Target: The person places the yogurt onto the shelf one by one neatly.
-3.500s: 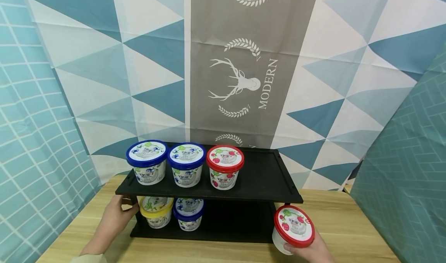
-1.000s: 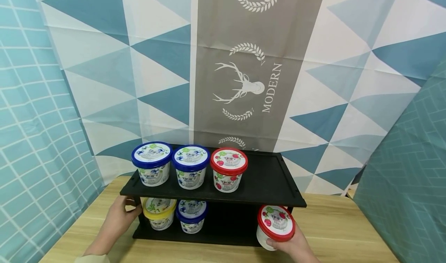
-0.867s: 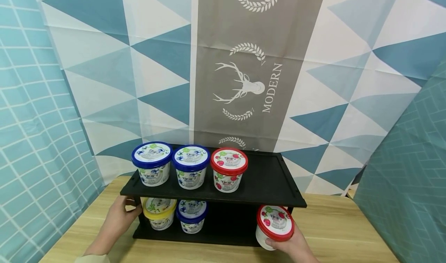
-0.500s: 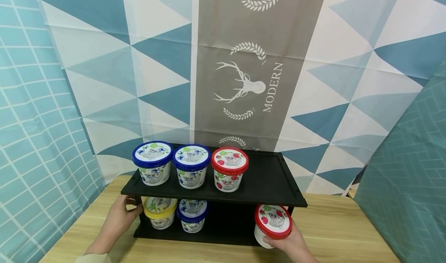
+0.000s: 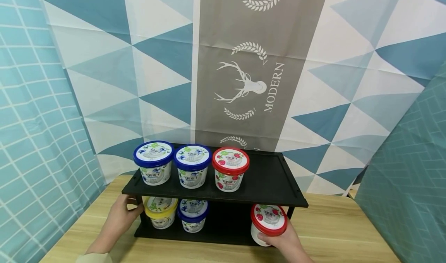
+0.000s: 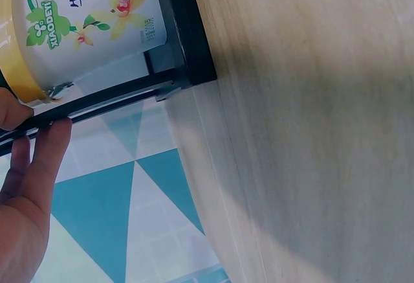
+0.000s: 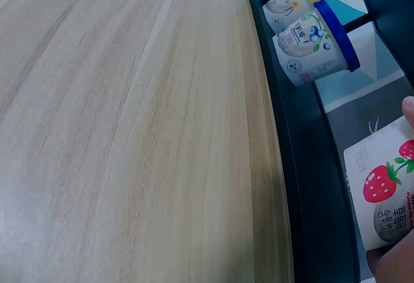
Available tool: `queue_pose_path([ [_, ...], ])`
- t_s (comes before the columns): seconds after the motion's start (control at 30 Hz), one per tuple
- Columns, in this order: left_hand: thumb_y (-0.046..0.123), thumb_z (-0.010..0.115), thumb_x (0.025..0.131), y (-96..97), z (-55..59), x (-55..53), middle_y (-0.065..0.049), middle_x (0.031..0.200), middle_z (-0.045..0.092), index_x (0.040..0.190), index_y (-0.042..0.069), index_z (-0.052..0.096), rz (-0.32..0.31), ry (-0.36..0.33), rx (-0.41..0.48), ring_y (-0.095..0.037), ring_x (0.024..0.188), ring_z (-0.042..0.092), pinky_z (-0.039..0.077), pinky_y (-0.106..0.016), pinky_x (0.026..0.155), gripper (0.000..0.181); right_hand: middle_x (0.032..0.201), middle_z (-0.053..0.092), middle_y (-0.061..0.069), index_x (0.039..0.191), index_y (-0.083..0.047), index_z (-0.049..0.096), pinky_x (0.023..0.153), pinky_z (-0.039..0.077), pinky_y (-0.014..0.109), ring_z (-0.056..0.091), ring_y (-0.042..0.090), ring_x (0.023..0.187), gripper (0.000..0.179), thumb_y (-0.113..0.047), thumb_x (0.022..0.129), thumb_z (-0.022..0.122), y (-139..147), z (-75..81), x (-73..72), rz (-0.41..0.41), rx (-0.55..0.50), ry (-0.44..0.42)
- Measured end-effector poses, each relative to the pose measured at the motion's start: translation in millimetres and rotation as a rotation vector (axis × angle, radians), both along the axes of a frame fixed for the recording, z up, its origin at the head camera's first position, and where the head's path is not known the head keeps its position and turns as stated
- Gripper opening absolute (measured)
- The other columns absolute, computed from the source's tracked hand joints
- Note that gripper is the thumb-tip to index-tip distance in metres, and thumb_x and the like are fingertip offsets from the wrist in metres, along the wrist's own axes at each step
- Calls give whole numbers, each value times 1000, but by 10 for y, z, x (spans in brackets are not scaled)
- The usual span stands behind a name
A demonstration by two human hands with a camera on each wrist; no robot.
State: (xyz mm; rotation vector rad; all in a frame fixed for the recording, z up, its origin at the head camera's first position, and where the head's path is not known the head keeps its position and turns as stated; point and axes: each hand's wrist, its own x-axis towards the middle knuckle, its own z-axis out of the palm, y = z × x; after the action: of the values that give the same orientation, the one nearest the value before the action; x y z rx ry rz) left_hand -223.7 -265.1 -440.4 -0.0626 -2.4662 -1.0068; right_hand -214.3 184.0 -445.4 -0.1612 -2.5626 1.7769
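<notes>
My right hand [image 5: 283, 239] grips a red-lidded yogurt tub [image 5: 268, 220] with strawberries printed on it, tilted at the front right of the lower shelf [image 5: 223, 238]. In the right wrist view the tub's base [image 7: 362, 192] is apart from the shelf floor. My left hand [image 5: 121, 215] pinches the left upright of the black two-tier rack [image 5: 268, 174], thumb on one side and fingers on the other. Next to it on the lower shelf stand a yellow-lidded tub [image 5: 162, 220] and a blue-lidded tub [image 5: 193, 226].
On the upper shelf stand two blue-lidded tubs [image 5: 154, 176] and a red-lidded tub [image 5: 228, 181], side by side from the left. A right upright [image 5: 290, 212] supports that shelf beside the held tub. The rack rests on a wooden table [image 5: 334, 228] before a patterned cloth backdrop [image 5: 244, 112].
My right hand has carried the red-lidded tub leftward, from outside the rack's right end to the lower shelf's front. My left hand keeps its hold on the upright; the view shifted slightly.
</notes>
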Motion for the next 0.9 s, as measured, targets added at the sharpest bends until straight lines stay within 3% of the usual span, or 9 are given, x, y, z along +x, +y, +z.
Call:
queue_pose_path([
  [0.53, -6, 61, 79, -24, -7, -4, -20, 97, 55, 116, -1, 47, -10, -32, 13, -35, 86, 61, 55, -44, 68, 40, 129, 49, 22, 136, 1, 32, 91, 50, 48, 51, 36, 112, 107, -42, 56, 88, -232, -77, -55, -87, 99, 11],
  [0.77, -7, 62, 78, -28, -16, -12, -19, 96, 56, 114, -1, 48, -13, -22, 8, -35, 86, 62, 55, -45, 69, 39, 130, 46, 22, 138, 1, 27, 94, 47, 48, 49, 36, 115, 108, -34, 57, 90, -339, -131, -63, -122, 41, 54],
  [0.9, -7, 62, 78, -26, -22, -13, -19, 96, 56, 114, 0, 48, -12, -22, 8, -34, 86, 62, 55, -45, 70, 39, 129, 47, 23, 137, 3, 28, 91, 48, 48, 51, 36, 112, 107, -38, 58, 88, -381, -150, -71, -150, 60, 45],
])
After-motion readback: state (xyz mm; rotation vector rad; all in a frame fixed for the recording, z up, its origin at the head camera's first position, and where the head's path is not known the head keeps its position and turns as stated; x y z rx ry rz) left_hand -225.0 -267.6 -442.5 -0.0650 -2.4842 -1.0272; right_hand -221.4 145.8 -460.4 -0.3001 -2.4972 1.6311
